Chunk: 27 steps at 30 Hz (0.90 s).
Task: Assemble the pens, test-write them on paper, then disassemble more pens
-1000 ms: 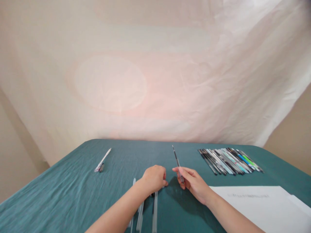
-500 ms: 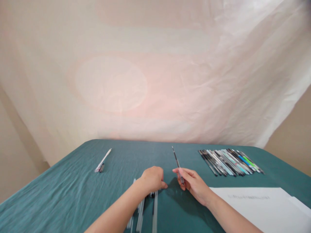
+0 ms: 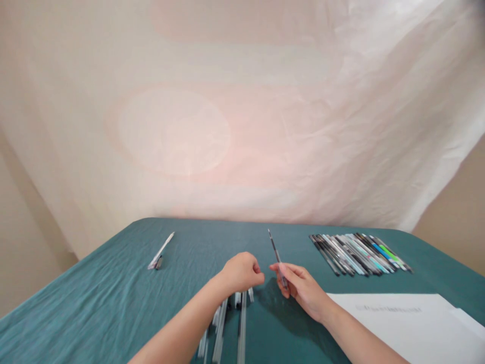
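My right hand pinches a thin dark pen that points up and away from me over the teal tablecloth. My left hand is curled shut just left of it, fingertips close to the pen, hovering above several clear pens that lie in a row near me. What the left fingers hold, if anything, is hidden.
A row of several dark and coloured pens lies at the back right. A single white pen lies at the back left. White paper sheets cover the near right corner. A pale sheet hangs behind the table.
My left hand has lifted slightly off the clear pens and moved a little toward the right hand. The right hand and its pen have barely moved.
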### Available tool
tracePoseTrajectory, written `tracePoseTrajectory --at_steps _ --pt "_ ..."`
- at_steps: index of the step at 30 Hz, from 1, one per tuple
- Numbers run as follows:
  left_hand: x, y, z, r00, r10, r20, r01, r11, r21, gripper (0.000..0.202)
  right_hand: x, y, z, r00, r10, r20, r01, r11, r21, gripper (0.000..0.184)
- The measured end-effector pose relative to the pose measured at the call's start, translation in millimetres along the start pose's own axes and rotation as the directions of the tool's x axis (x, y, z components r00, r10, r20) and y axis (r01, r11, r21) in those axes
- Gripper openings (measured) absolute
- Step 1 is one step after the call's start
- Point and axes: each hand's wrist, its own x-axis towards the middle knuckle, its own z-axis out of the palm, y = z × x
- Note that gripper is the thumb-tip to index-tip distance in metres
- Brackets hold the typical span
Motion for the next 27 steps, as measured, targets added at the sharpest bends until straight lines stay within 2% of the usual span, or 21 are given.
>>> tracePoseTrajectory --at_steps 3,7,11,14,19,27 --pt "6.7 -1.7 -9.0 0.998 -0.026 -0.062 0.005 0.951 -0.310 0.025 -1.0 -2.0 1.1 1.000 0.007 -0.007 -0.007 1.000 -0.026 0.043" --pt "12.2 -3.9 -19.3 0.975 -0.154 -0.160 0.003 0.730 -0.683 0.025 -3.1 -5.0 3.9 1.000 -0.002 0.014 0.003 0.996 -0.089 0.044" --pt "13.7 -5.1 -22.4 0.962 -0.213 -0.171 -0.046 0.490 -0.870 0.027 -5.4 -6.3 6.4 0.997 -0.023 0.067 0.036 0.981 -0.193 0.042" --pt "14.0 -5.6 -21.8 0.956 -0.245 -0.159 -0.056 0.383 -0.922 0.029 -6.6 -7.2 7.4 0.994 -0.040 0.102 0.065 0.965 -0.254 0.040" --pt "14.1 -6.0 -17.4 0.925 -0.340 -0.172 -0.034 0.376 -0.926 0.035 -7.2 -9.8 8.7 0.992 -0.051 0.118 0.086 0.946 -0.314 0.040" --pt "11.2 3.1 -14.5 0.928 -0.321 -0.189 -0.060 0.373 -0.926 0.037 -8.2 -11.4 9.7 0.986 -0.078 0.148 0.129 0.918 -0.375 0.042"
